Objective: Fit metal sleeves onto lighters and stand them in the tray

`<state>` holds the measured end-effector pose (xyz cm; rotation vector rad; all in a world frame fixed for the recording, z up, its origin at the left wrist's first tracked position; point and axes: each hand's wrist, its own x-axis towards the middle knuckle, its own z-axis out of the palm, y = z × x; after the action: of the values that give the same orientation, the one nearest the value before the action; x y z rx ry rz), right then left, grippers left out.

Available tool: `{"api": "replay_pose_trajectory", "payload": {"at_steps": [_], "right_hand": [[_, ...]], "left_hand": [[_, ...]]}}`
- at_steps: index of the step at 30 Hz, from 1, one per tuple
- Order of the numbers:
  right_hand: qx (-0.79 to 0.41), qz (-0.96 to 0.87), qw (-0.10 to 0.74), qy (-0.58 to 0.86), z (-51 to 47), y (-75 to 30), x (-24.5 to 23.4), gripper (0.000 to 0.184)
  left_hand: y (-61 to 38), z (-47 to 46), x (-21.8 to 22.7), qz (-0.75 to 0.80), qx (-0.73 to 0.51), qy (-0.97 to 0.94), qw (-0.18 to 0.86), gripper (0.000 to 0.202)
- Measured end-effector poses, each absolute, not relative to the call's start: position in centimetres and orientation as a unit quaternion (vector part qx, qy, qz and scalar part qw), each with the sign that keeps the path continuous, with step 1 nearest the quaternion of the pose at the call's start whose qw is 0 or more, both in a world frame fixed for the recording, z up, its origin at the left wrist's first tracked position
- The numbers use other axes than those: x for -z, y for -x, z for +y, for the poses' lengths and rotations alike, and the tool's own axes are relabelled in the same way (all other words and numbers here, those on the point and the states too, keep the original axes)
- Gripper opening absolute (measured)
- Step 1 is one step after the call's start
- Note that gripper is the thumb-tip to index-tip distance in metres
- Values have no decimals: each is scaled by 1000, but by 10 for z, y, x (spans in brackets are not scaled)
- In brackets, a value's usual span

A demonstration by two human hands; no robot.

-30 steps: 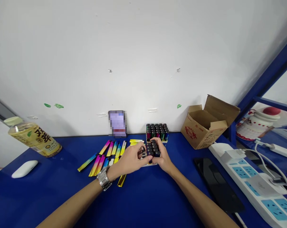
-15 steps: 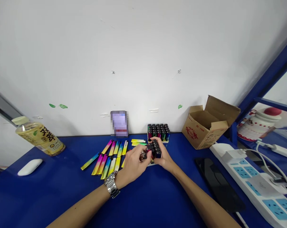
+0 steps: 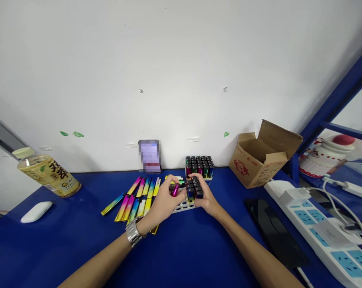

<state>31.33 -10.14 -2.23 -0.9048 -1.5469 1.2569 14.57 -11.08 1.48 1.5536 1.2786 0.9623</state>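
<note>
Head view, and the left hand [image 3: 164,201] has a magenta piece [image 3: 175,190] pinched in its fingers, tilted, over or just beside the white holed tray [image 3: 183,207]; whether it touches, I can't tell. Bare holes show at the tray's near edge. Toward its three o'clock, a cluster of black-topped pieces [image 3: 191,191] stands upright, and look at the right hand [image 3: 210,203]: thumb near, forefinger far, clasping that cluster, presumably to keep it from tipping. Nine o'clock from the tray, loose gradient-coloured sticks [image 3: 129,208] lie flat, handily on the left hand's side. At one o'clock, a second block [image 3: 199,168] stands in tidy rows near the wall, likely parked out of the hands' way. Two o'clock brings an open cardboard box [image 3: 241,168], flaps up, well apart from both hands.
</note>
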Motion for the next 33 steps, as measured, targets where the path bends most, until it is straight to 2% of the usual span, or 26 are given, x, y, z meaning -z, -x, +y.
{"api": "replay_pose_trajectory", "payload": {"at_steps": [3,7,9,14,19,21,23,27,30,33], "right_hand": [[-517,-623,466,357,-100,-314,24,72],[-527,-613,470,354,-99,-314,26,74],[-532,-611,466,356,-99,-314,27,74],[-533,-614,462,355,-100,-314,25,71],[-541,-608,464,350,-99,-313,27,71],[-541,-604,468,352,-99,-313,27,70],[-534,-601,473,360,-99,-313,28,70],[-517,-615,465,372,-99,-313,28,69],[-503,-630,455,377,-99,-313,27,68],[-498,-635,464,365,-99,-313,27,67]], "left_hand": [[-148,-111,-6,500,-308,-759,281,16],[-153,-114,-1,456,-315,-805,212,14],[-154,-115,-4,443,-367,-787,224,14],[-148,-110,-14,521,-433,-634,373,23],[-143,-97,-12,537,-325,-731,269,40],[-145,-92,-8,522,-270,-766,260,40],[-148,-89,-6,502,-262,-776,278,35],[-150,-90,-10,456,-327,-769,306,27],[-146,-94,-23,463,-363,-735,338,29],[-132,-97,-39,509,-345,-672,413,34]]}}
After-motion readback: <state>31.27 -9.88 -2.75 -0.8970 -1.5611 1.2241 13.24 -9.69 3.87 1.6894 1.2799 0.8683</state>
